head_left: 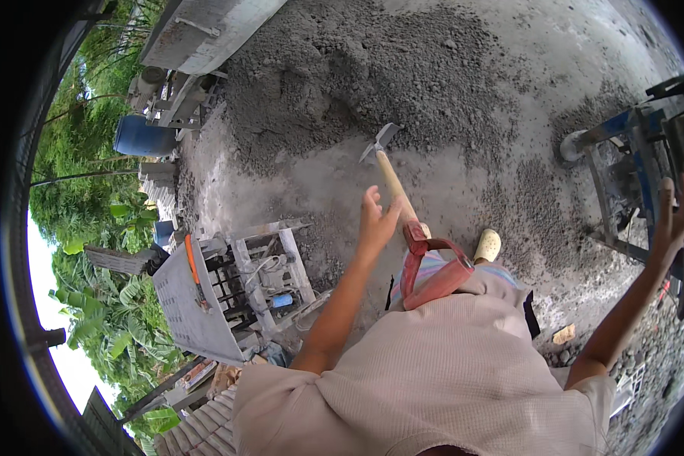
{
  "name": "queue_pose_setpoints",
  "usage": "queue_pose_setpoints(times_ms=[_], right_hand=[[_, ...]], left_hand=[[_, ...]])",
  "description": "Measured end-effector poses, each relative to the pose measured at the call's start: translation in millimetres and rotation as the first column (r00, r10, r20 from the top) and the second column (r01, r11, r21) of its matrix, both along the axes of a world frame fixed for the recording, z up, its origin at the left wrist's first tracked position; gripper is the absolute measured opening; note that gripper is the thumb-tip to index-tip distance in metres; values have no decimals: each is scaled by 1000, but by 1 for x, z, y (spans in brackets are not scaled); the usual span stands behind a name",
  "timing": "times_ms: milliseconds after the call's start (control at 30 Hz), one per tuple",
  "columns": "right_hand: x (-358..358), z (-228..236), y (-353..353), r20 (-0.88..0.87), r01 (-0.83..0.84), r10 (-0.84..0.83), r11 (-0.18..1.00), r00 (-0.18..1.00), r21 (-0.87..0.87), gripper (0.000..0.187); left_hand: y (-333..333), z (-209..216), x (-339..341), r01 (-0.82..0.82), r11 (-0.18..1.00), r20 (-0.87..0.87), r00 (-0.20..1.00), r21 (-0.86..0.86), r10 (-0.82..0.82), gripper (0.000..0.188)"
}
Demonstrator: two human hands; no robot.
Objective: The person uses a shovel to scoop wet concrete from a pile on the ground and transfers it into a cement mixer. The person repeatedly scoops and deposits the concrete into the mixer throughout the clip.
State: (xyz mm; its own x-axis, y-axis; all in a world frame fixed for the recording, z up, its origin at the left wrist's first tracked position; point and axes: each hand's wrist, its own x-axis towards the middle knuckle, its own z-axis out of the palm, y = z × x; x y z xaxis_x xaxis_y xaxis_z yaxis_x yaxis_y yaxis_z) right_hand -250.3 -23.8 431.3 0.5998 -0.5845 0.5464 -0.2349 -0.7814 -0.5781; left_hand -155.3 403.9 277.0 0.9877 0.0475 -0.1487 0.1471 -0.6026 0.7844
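A shovel [397,187] with a pale wooden shaft and a red D-shaped handle stands in front of me. Its handle rests against my waist, and its metal blade meets the ground by the heap's edge. Beside the shaft, my left hand [378,222] is raised with fingers apart and slightly bent, not wrapped round it. Far to the right, my right hand [675,213] is lifted with its fingers stretched out, in front of a blue-and-dark metal machine [631,144]. Whether that hand touches the machine I cannot tell.
A large heap of grey sandy material [357,68] spreads ahead. At left stands a metal-framed machine [270,277] beside a slanted plate with an orange-handled tool [192,262]. A blue barrel [140,135] lies farther off. Gravel [638,380] covers the ground at right.
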Motion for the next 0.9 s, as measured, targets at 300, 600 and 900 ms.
queue_pose_setpoints(times_ms=[300,600,900], right_hand=[[49,-43,222,-262,-981,963,-15,-67,195,32],[115,12,294,-636,-981,749,110,187,-159,18],[137,21,351,-88,-764,772,594,630,-252,16]], left_hand=[[-55,2,19,-766,412,-845,535,-493,-17,33],[38,-62,142,-803,225,-805,441,-551,-397,39],[77,-208,227,-841,-295,-792,532,-453,-301,22]])
